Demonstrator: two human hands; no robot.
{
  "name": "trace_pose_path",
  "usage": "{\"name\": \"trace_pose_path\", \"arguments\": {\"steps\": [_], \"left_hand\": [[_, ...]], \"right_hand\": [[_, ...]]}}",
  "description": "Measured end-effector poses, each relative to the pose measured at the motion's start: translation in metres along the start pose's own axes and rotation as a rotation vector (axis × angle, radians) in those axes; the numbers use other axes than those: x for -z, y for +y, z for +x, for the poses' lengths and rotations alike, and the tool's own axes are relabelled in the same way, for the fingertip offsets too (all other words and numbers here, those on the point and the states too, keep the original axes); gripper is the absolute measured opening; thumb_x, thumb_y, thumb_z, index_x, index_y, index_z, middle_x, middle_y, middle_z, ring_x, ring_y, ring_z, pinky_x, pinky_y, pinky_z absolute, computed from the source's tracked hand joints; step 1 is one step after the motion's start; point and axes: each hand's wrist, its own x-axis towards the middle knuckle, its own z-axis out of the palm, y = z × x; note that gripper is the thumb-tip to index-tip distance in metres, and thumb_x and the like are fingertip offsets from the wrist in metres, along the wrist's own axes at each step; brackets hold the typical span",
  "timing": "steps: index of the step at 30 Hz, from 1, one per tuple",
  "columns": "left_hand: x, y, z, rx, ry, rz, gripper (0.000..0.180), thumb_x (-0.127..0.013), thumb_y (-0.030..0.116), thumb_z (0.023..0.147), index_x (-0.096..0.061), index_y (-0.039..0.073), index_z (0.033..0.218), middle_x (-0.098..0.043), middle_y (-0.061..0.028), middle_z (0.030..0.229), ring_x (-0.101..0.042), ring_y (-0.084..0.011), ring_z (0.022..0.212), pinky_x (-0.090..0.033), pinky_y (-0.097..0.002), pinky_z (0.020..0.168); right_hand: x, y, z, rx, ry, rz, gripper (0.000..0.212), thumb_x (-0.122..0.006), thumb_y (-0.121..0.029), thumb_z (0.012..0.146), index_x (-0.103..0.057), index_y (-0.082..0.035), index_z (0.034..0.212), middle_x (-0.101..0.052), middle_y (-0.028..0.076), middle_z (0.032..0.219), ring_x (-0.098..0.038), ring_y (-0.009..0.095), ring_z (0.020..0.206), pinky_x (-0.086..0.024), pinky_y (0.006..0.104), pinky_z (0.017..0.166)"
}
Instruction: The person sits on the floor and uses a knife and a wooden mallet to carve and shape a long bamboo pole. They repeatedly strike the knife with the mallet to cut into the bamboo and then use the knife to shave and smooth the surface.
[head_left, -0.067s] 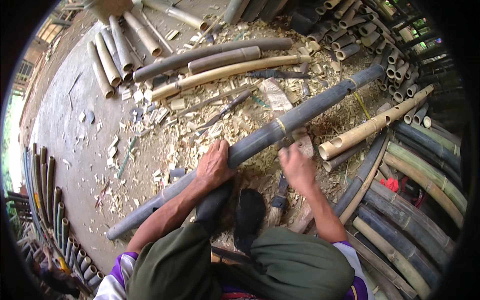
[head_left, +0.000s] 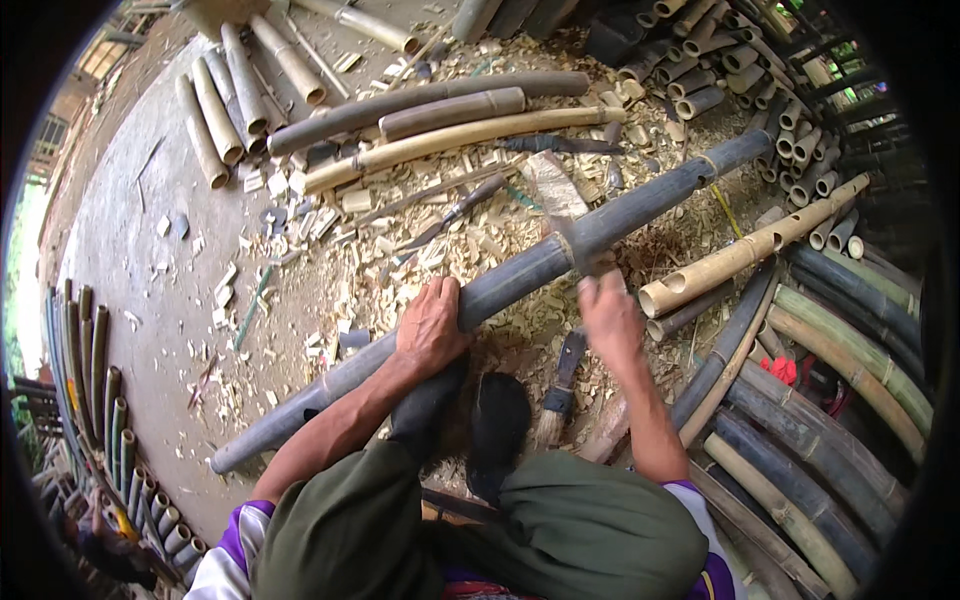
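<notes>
A long dark bamboo pole [head_left: 512, 292] slants across in front of me, from the lower left to the upper right, with pale rings at its nodes and a notch near its upper end. My left hand [head_left: 432, 327] rests on top of it, fingers wrapped over the pole. Just below the pole, at the middle node, my right hand [head_left: 614, 322] is closed on a short dark tool [head_left: 592, 258], which lies against the node. Motion smears the tool, so its kind cannot be made out. Beneath the right hand, a dark-handled brush-like tool [head_left: 560, 392] lies on the ground.
Pale wood chips [head_left: 400, 240] litter the floor, with a knife [head_left: 458, 210] among them. Beyond lie cut bamboo lengths [head_left: 465, 135]. At right are a notched pale bamboo tube [head_left: 735, 255] and stacked poles [head_left: 810, 440]. More cut tubes [head_left: 700, 100] pile up at the far right.
My right hand has moved a little up and to the right, bringing the tool against the node. My left hand stays in place on the pole.
</notes>
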Motion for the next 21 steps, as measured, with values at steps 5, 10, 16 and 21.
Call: {"name": "trace_pose_path", "arguments": {"steps": [5, 10, 16, 21], "left_hand": [[-0.014, 0.007, -0.006, -0.023, 0.103, 0.25, 0.052, -0.078, 0.022, 0.082, -0.05, 0.002, 0.12, -0.059, -0.0158, 0.115, -0.061, -0.0345, 0.112, -0.048, -0.0476, 0.095], [-0.012, -0.003, 0.015, -0.044, 0.038, 0.16, 0.061, -0.085, 0.035, 0.08, -0.051, 0.004, 0.12, -0.064, -0.0178, 0.11, -0.067, -0.0372, 0.106, -0.053, -0.0481, 0.091], [0.001, -0.005, 0.024, -0.04, -0.039, -0.04, 0.059, -0.088, 0.033, 0.074, -0.057, 0.004, 0.115, -0.063, -0.0199, 0.108, -0.068, -0.0409, 0.1, -0.058, -0.0495, 0.086], [0.009, -0.022, 0.032, -0.12, -0.047, -0.076, 0.066, -0.091, 0.032, 0.063, -0.062, 0.004, 0.116, -0.061, -0.0184, 0.11, -0.062, -0.0399, 0.108, -0.054, -0.0474, 0.092]], "right_hand": [[-0.016, -0.01, -0.025, 0.325, -0.219, -0.03, 0.041, -0.045, -0.039, 0.112, -0.053, 0.001, 0.109, -0.067, 0.024, 0.077, -0.067, 0.046, 0.07, -0.051, 0.058, 0.064], [-0.029, 0.017, 0.013, 0.249, 0.286, 0.254, 0.038, -0.044, -0.04, 0.112, -0.051, -0.004, 0.101, -0.057, 0.006, 0.068, -0.056, 0.019, 0.056, -0.049, 0.0424, 0.05], [-0.027, 0.033, 0.023, 0.233, 0.259, 0.073, 0.041, -0.041, -0.043, 0.112, -0.052, -0.005, 0.103, -0.051, 0.003, 0.06, -0.052, 0.014, 0.051, -0.044, 0.0343, 0.043], [-0.039, 0.025, 0.001, 0.482, 0.119, -0.055, 0.042, -0.039, -0.043, 0.113, -0.053, -0.004, 0.104, -0.054, 0.001, 0.061, -0.052, 0.013, 0.049, -0.042, 0.0329, 0.04]]}}
